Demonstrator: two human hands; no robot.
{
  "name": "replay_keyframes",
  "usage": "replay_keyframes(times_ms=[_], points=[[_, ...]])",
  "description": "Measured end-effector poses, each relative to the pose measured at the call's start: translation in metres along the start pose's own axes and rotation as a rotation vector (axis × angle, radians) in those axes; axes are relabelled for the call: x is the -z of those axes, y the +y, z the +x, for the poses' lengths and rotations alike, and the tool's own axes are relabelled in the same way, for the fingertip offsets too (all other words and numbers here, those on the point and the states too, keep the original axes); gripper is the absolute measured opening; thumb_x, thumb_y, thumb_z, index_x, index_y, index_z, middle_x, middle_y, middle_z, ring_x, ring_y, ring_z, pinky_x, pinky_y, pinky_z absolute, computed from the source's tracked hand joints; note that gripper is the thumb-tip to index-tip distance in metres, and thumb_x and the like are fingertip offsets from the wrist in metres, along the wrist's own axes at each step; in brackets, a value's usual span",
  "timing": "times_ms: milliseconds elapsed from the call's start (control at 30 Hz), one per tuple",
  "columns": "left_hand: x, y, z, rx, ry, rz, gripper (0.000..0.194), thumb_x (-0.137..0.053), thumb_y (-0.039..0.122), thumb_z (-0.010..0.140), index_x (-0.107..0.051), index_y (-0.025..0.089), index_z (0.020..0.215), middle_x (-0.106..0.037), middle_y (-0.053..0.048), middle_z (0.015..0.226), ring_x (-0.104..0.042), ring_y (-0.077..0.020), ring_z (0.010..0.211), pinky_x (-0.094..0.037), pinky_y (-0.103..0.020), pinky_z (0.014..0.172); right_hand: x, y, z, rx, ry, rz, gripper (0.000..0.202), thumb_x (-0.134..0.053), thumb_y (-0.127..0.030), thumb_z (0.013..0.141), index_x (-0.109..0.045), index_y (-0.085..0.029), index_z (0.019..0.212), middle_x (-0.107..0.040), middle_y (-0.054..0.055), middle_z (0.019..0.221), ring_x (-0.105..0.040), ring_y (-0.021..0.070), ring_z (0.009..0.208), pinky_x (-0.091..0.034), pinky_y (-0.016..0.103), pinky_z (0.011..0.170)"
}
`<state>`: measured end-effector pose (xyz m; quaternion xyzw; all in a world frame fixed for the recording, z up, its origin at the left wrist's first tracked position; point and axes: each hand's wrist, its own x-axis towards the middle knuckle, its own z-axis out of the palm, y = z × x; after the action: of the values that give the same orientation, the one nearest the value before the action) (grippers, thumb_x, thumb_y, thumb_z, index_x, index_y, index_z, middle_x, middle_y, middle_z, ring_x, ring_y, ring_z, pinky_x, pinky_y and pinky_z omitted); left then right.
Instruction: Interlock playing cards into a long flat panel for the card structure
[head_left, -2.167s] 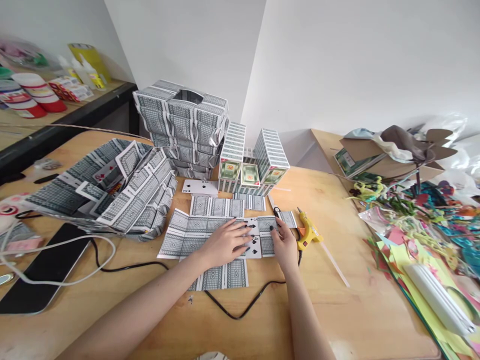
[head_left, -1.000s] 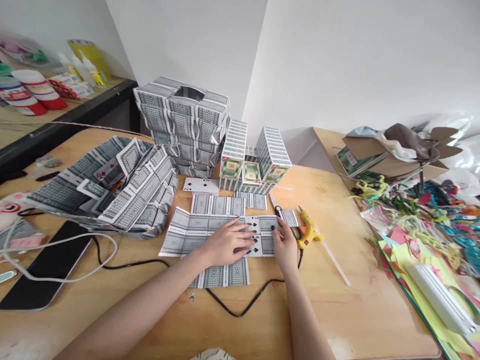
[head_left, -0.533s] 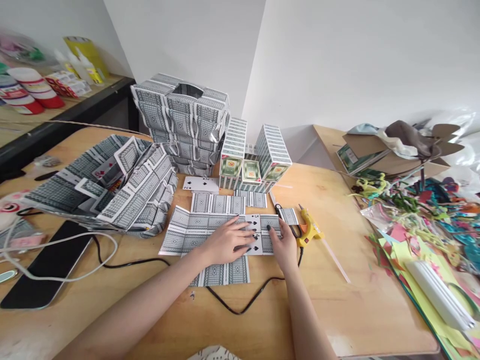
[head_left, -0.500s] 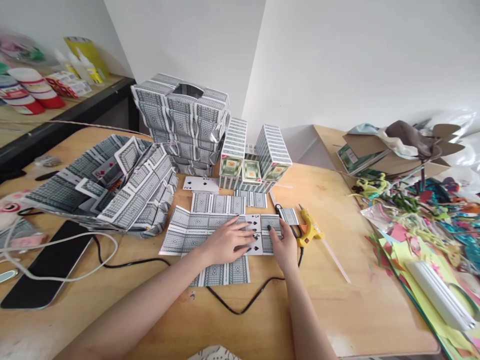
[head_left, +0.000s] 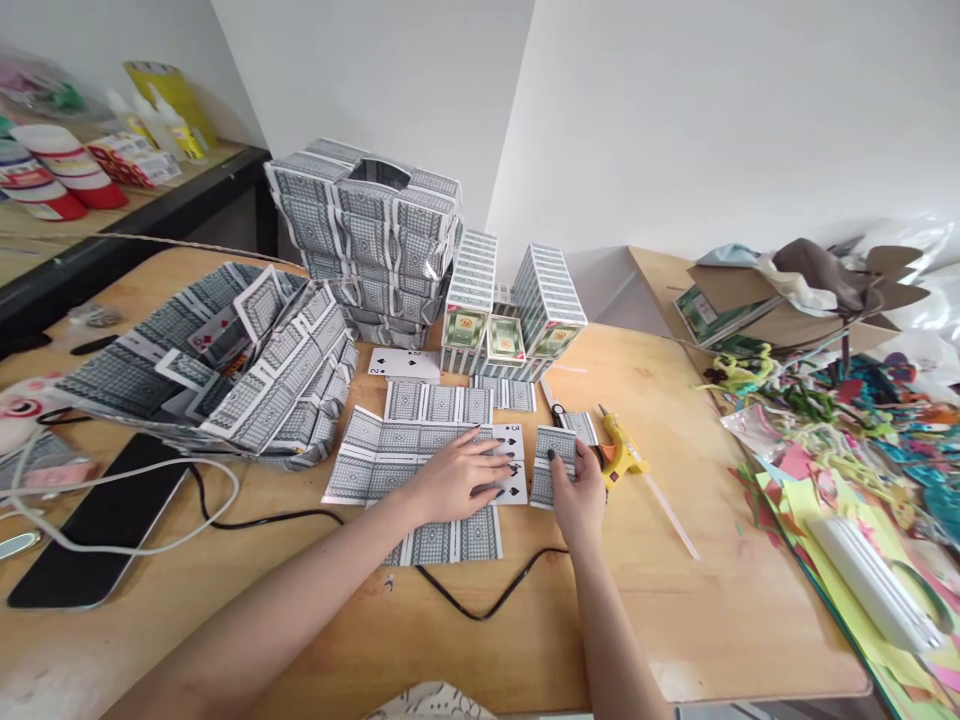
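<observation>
A flat sheet of joined playing cards (head_left: 390, 470), grey patterned backs up, lies on the table with two spade faces at its right edge. My left hand (head_left: 457, 482) rests flat on it, fingers spread over the card faces. Just right of the sheet, my right hand (head_left: 583, 500) pinches a small piece of joined cards (head_left: 545, 468), thumb on top, with a narrow gap from the sheet. A yellow glue gun (head_left: 619, 455) lies beyond that hand with a glue stick in its back. Scissors (head_left: 556, 408) are partly hidden behind the cards.
At the back stand a large card-covered box (head_left: 367, 240) and stacked card packs (head_left: 472, 300). An open card-covered container (head_left: 277, 390) sits left, near a phone (head_left: 90, 530) and white cable. A black cord (head_left: 487, 612) crosses the table. Paper scraps (head_left: 810, 490) crowd the right side.
My right hand has moved slightly right with the small card piece, opening a gap from the sheet. My left hand stays on the sheet. The view has shifted a little.
</observation>
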<state>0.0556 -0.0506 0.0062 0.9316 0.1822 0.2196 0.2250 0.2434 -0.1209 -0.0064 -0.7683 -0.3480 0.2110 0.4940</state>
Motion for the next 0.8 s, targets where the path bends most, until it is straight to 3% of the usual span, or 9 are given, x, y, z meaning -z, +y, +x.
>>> replay_keyframes(times_ms=[367,800], points=[[-0.003,-0.001,-0.002,0.021,-0.016,0.002,0.031,-0.048,0.025,0.084,-0.058,0.025,0.113,-0.059,0.001,0.118,-0.043,-0.0199,0.121,-0.022,-0.047,0.108,-0.007,-0.01,-0.011,0.001,0.016,-0.084,0.058,-0.053,-0.044,0.073,-0.044,-0.012,0.12,-0.063,0.015,0.105,-0.059,0.0246,0.097,-0.046,0.034,0.079],[0.001,0.001,-0.001,-0.01,0.0,0.002,0.03,-0.047,0.025,0.084,-0.058,0.027,0.111,-0.061,0.001,0.116,-0.046,-0.0174,0.118,-0.021,-0.045,0.107,-0.01,-0.003,-0.001,0.079,-0.028,-0.046,0.05,-0.052,-0.043,0.075,-0.045,-0.016,0.116,-0.062,0.013,0.104,-0.058,0.0233,0.096,-0.045,0.035,0.081]])
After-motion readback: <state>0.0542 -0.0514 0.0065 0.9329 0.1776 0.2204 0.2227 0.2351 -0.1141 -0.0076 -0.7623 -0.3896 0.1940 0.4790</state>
